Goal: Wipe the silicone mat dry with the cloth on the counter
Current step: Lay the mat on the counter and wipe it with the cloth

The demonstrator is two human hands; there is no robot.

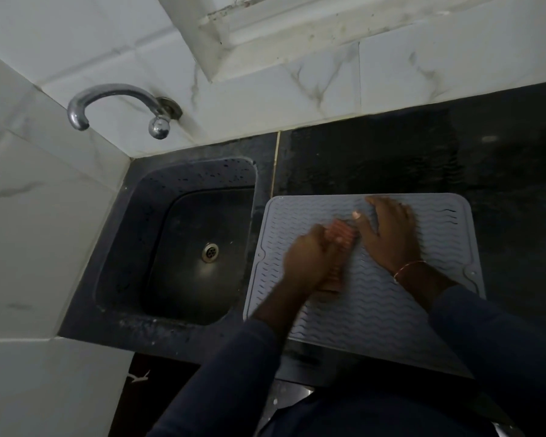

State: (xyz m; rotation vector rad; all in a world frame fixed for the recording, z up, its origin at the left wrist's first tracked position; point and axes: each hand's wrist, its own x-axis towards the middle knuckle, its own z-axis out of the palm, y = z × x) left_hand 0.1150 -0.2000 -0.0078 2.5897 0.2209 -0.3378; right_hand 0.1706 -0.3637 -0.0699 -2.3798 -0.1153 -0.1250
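Observation:
A grey silicone mat (375,310) with wavy ridges lies flat on the dark counter, just right of the sink. My left hand (309,263) is closed around a pinkish striped cloth (435,236) and presses it on the mat's left-middle part; the hand is motion-blurred. My right hand (388,231) rests flat on the mat's upper middle, fingers spread, holding nothing. A thin bracelet circles the right wrist. Most of the cloth is hidden under my left hand.
A dark sink (183,247) with a metal drain (210,252) sits left of the mat. A chrome tap (123,105) sticks out of the white tiled wall above it. Black counter (423,159) stretches behind and right of the mat.

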